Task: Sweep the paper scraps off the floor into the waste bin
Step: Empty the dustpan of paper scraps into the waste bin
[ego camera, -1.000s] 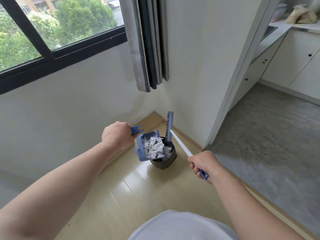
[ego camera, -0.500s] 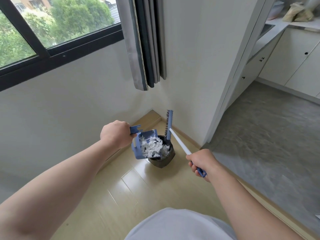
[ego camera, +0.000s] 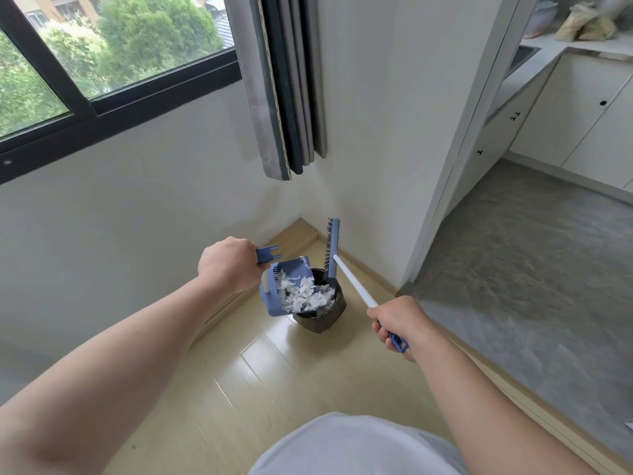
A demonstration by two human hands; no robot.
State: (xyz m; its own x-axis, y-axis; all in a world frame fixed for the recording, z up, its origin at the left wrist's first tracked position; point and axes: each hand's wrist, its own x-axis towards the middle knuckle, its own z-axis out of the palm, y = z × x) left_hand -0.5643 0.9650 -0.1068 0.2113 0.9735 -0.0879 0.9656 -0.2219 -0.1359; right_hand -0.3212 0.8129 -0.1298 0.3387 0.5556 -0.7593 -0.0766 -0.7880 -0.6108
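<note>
My left hand grips the handle of a blue dustpan, which is tilted over the rim of a small black waste bin in the room's corner. White paper scraps spill from the pan into the bin and fill its top. My right hand grips the white handle of a broom. Its blue head stands upright just behind the bin, against the wall.
The bin stands on light wooden floor where two white walls meet. A grey curtain hangs above it beside a window. To the right, grey stone floor leads to white kitchen cabinets.
The dustpan has tipped a little further, and more scraps have slid into the bin. Both hands stay almost where they were.
</note>
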